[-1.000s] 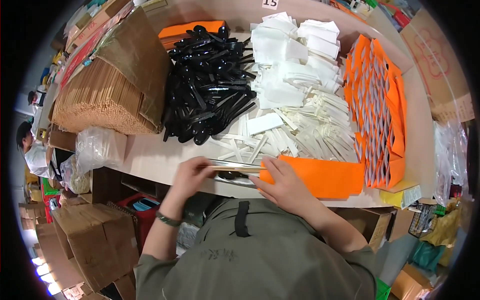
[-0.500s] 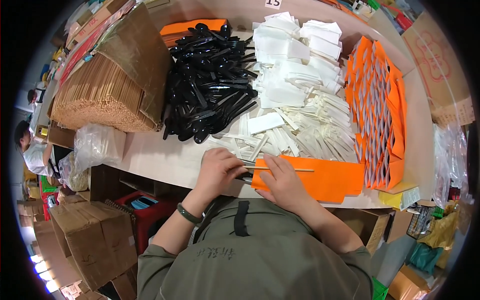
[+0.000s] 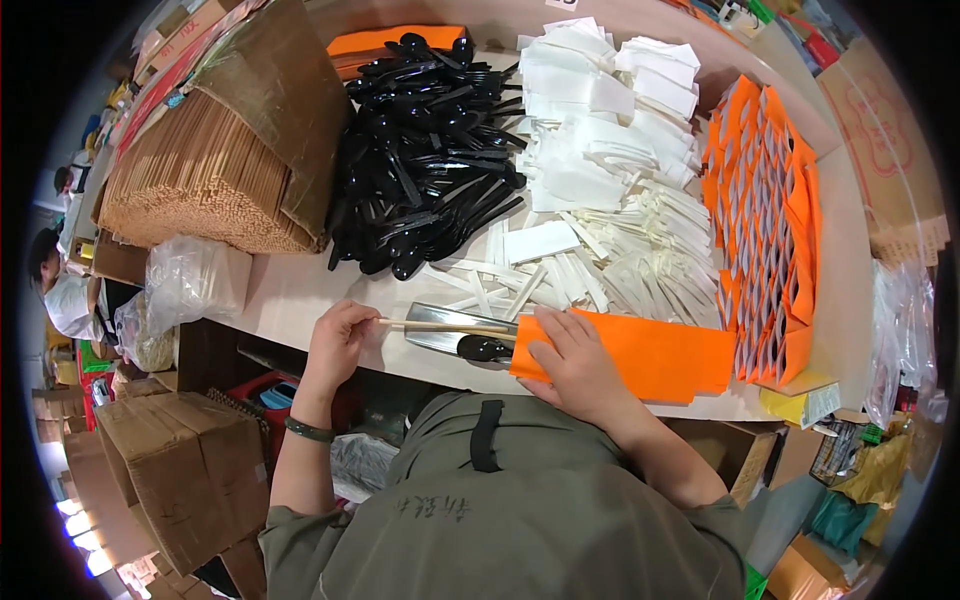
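My left hand (image 3: 343, 338) is closed, pinching the near-left end of wooden chopsticks (image 3: 440, 326); I cannot tell whether one or two. Their other end reaches the mouth of an orange paper sleeve (image 3: 650, 355) on a stack of such sleeves. My right hand (image 3: 578, 365) lies over the sleeve's left end, fingers stretched out across it. Between my hands, a shiny metal tray-like piece (image 3: 428, 340) sits at the sleeve opening. On it is black plastic cutlery (image 3: 484, 348) with spoon heads showing, its handles hidden in the sleeve.
Beyond my hands lie a heap of black plastic cutlery (image 3: 425, 170), white napkins (image 3: 575, 95) and thin white wrapped packets (image 3: 660, 250). A carton of wooden chopsticks (image 3: 195, 190) stands at left. Filled orange sleeves (image 3: 762, 230) line the right side. Another person (image 3: 70, 300) is at far left.
My left hand has moved left, away from my right hand, drawing the chopsticks' end outward. The metal piece and spoon heads now show between my hands. My right hand has stayed on the sleeve.
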{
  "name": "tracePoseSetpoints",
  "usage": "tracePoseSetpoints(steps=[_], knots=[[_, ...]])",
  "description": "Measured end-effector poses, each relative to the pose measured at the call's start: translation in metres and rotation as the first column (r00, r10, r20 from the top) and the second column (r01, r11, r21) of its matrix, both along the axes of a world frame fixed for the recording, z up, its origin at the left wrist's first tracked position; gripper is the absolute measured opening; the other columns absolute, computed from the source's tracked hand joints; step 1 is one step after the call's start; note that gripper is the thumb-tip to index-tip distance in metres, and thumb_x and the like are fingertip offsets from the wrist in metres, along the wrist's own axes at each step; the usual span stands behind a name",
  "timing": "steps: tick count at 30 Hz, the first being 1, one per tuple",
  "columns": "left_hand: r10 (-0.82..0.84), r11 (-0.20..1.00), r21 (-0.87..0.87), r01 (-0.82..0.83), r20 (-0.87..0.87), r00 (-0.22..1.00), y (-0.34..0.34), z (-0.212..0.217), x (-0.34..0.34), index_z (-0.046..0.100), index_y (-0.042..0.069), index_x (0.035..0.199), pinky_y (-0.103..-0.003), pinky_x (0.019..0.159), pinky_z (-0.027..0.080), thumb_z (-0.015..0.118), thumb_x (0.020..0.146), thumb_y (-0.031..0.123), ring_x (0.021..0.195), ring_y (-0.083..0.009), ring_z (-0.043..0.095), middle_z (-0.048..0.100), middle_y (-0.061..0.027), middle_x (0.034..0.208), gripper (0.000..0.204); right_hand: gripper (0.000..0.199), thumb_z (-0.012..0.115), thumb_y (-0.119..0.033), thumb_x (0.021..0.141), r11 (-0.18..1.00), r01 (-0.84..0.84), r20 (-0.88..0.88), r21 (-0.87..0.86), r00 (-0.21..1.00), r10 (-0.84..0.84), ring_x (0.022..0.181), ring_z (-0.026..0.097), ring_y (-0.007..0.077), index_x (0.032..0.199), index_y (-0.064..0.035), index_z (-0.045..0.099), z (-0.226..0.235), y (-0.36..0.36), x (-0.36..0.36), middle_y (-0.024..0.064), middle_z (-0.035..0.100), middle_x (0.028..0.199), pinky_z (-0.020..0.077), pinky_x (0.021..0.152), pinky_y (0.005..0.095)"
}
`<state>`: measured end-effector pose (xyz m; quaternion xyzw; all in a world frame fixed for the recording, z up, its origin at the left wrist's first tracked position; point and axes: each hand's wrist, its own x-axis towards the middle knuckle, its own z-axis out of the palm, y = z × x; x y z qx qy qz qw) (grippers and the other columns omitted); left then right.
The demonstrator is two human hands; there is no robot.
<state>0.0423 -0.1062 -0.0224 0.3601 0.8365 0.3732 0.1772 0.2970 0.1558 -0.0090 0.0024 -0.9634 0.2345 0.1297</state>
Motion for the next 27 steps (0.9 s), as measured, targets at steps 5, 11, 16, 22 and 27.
tracePoseSetpoints(steps=[5, 11, 16, 22, 27], knots=[[0.025, 1.0, 0.005, -0.027, 0.175, 0.984, 0.015, 0.007, 0.007, 0.066, -0.002, 0.097, -0.026, 0.069, 0.045, 0.065, 0.09, -0.002, 0.075, -0.0154, 0.056, 0.06, -0.0073, 0.082, 0.007, 0.041, 0.081, -0.027, 0.075, 1.0, -0.006, -0.009, -0.012, 1.0, 0.005, 0.123, 0.051, 0.042, 0.099, -0.0033, 0.058, 0.0, 0.002, 0.001, 0.026, 0.051, 0.137, 0.0395, 0.106, 0.0517], [-0.063, 0.996, -0.062, 0.071, 0.112, 0.992, 0.018, 0.015, 0.007, 0.066, -0.003, 0.095, -0.027, 0.069, 0.045, 0.065, 0.094, 0.004, 0.076, -0.0121, 0.055, 0.059, -0.0053, 0.082, 0.007, 0.04, 0.08, -0.028, 0.075, 1.0, -0.019, -0.015, -0.019, 1.0, 0.019, 0.122, 0.052, 0.0422, 0.099, -0.0038, 0.058, 0.002, 0.005, 0.002, 0.0245, 0.052, 0.137, 0.0404, 0.106, 0.0505], [-0.08, 0.996, 0.065, 0.062, 0.334, 0.939, 0.019, 0.001, 0.007, 0.063, -0.001, 0.106, -0.026, 0.073, 0.047, 0.065, 0.093, 0.003, 0.082, -0.0098, 0.056, 0.06, -0.0031, 0.09, 0.013, 0.04, 0.081, -0.027, 0.075, 0.999, -0.028, -0.034, -0.025, 0.999, 0.027, 0.12, 0.053, 0.0417, 0.099, -0.004, 0.058, 0.003, 0.004, 0.002, 0.0237, 0.053, 0.136, 0.0413, 0.105, 0.0495], [-0.387, 0.914, 0.149, 0.378, 0.034, 0.921, 0.081, 0.01, 0.082, 0.056, 0.002, 0.122, -0.034, 0.088, 0.053, 0.068, 0.086, 0.0, 0.102, -0.0286, 0.062, 0.06, -0.0143, 0.11, 0.038, 0.042, 0.082, -0.025, 0.074, 0.992, -0.058, -0.028, -0.116, 0.998, 0.055, 0.12, 0.053, 0.0417, 0.102, -0.0033, 0.059, -0.003, -0.009, -0.009, 0.0232, 0.054, 0.134, 0.0433, 0.103, 0.0479], [0.154, 0.986, -0.003, -0.169, -0.388, 0.909, 0.089, 0.013, 0.089, 0.056, 0.0, 0.119, -0.043, 0.087, 0.047, 0.075, 0.083, 0.012, 0.105, -0.0384, 0.055, 0.055, -0.0188, 0.113, 0.043, 0.046, 0.082, -0.023, 0.073, 0.995, 0.091, -0.016, -0.033, 0.996, -0.092, 0.119, 0.052, 0.0413, 0.107, -0.0015, 0.058, 0.002, -0.018, -0.017, 0.0226, 0.052, 0.134, 0.0442, 0.101, 0.0487]])
